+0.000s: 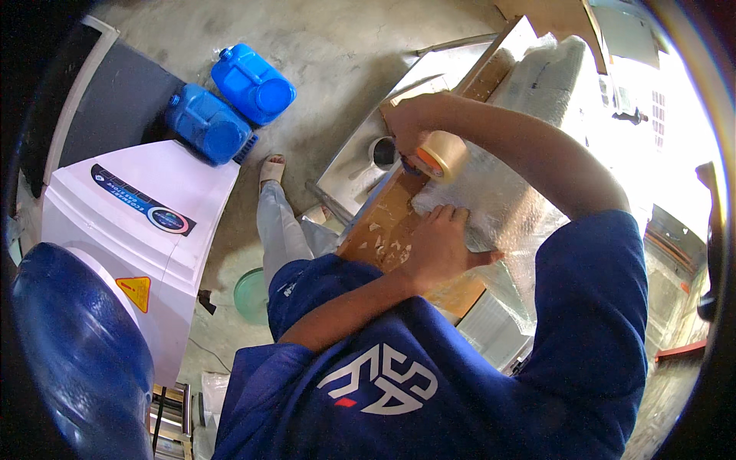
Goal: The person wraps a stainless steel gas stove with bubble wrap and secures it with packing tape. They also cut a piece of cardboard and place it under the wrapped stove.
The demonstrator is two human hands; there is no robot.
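Note:
A bubble-wrapped bundle [529,100] lies along a wooden bench [376,222], its clear wrap loose at the near end. My left hand [441,245] presses on this near end, fingers lying on the wrap and thumb stretched out to the right. Above it my right arm crosses over the bundle. At its end my right hand [410,123] is curled around a roll of tape [445,156] with an orange core; the fingertips are partly hidden. Close below that hand sits a small dark blue piece, too covered to identify.
A metallic cylinder [381,153] with a dark opening stands on a metal-edged table left of the bench. Two blue jerrycans [253,84] are on the floor. A white panel [146,207] and a blue drum [77,353] occupy the left. Scraps [383,249] litter the bench.

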